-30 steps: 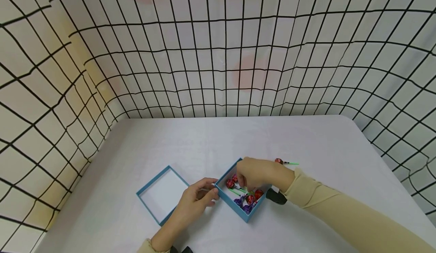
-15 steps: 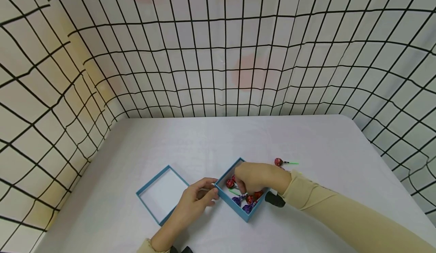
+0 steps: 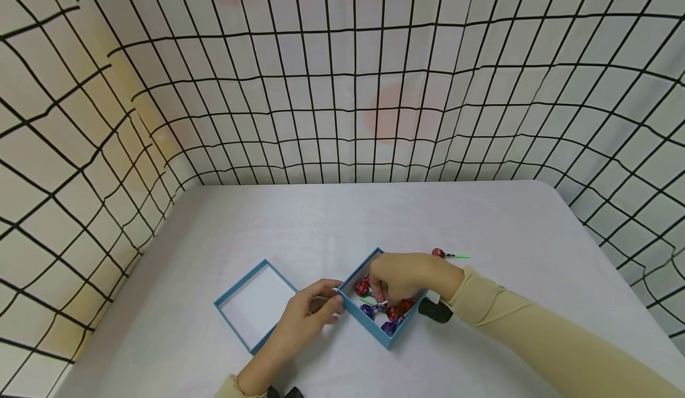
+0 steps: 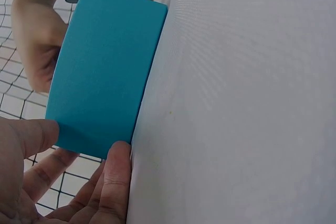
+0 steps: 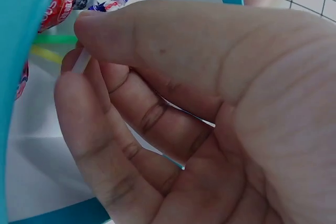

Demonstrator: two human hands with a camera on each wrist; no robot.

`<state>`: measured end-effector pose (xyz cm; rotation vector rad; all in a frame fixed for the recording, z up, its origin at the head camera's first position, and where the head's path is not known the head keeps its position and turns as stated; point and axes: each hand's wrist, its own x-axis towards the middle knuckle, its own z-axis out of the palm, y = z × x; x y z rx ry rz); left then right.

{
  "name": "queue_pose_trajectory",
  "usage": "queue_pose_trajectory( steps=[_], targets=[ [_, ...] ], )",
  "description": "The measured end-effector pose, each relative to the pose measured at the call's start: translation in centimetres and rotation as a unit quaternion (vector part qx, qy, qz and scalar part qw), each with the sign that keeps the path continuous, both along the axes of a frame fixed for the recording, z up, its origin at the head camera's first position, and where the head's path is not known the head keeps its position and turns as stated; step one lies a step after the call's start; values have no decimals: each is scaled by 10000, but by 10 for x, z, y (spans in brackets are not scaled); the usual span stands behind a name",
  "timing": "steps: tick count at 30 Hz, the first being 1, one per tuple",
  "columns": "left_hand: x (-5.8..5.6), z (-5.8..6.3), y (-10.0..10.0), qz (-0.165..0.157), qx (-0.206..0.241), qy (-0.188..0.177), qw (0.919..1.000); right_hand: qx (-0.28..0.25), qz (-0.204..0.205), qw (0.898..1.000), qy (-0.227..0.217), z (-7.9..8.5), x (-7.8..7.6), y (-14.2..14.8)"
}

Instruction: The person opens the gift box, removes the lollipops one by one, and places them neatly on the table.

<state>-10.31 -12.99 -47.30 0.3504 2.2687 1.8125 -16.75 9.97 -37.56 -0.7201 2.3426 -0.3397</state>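
My right hand (image 3: 404, 274) is inside a blue open box (image 3: 366, 322). Its thumb and index finger pinch the pale stick (image 5: 81, 59) of a lollipop, which appears to be the purple-wrapped one (image 3: 367, 310). Around it in the box lie a red lollipop (image 3: 361, 288), another purple lollipop (image 3: 389, 328) and several more, partly hidden by the hand. My left hand (image 3: 305, 315) holds the box's left corner; in the left wrist view its thumb and a finger (image 4: 116, 169) touch the blue outer wall (image 4: 110, 72).
Left of the box, a blue-rimmed lid (image 3: 232, 328) lies with its white inside up, partly behind the left forearm. A red lollipop (image 3: 438, 253) with a green stick lies on the white table (image 3: 332, 225) beyond the right wrist. Black netting (image 3: 353, 80) surrounds the table.
My right hand has dipped lower in the box and taken a lollipop stick. One purple lollipop has shifted slightly left and away from me. The left hand and box stay put.
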Motion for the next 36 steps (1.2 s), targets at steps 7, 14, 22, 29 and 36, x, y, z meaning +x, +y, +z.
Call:
queue_pose_trajectory(
  steps=[7,14,22,29,36],
  targets=[
    [0,1,0,28,-8,-4,10000,-233,-32,9996,-176,0,-3,3],
    [1,1,0,26,66,-22,10000,-579,5,9980,-251,3,-7,10],
    [0,-1,0,24,4,23,10000,-893,144,9957,-188,16,-10,18],
    [0,0,0,55,-47,-36,10000,-1094,279,9936,-103,21,-14,30],
    [-1,1,0,54,-60,-50,10000,-1257,99,9919,-148,27,-13,46]
  ],
)
